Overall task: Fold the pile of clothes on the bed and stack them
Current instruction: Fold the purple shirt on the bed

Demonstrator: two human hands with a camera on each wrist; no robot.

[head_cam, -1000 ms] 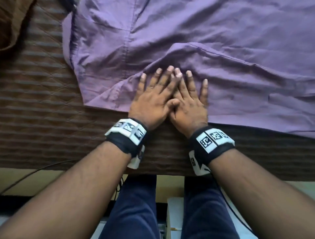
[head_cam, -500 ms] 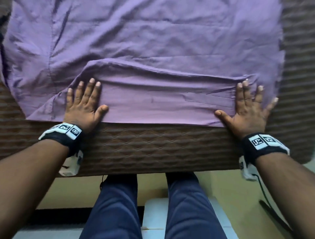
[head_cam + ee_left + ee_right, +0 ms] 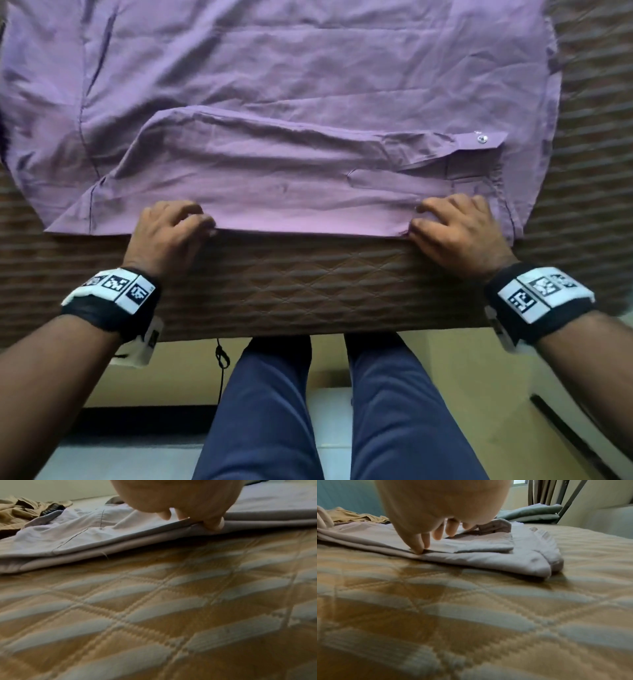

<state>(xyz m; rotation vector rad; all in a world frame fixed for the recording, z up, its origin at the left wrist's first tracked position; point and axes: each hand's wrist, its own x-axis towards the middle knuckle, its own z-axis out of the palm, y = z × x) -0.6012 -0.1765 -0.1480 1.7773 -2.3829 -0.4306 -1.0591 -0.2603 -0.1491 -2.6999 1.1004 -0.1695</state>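
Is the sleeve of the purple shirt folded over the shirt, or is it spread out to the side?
Folded over. The sleeve lies across the shirt, its buttoned cuff near the right hand.

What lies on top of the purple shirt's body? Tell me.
The folded sleeve lies across the purple shirt, cuff button showing. The fabric beneath the sleeve is hidden.

A bedroom: quilted bed (image 3: 308, 294), curtains (image 3: 539, 492), folded blankets (image 3: 530, 513).
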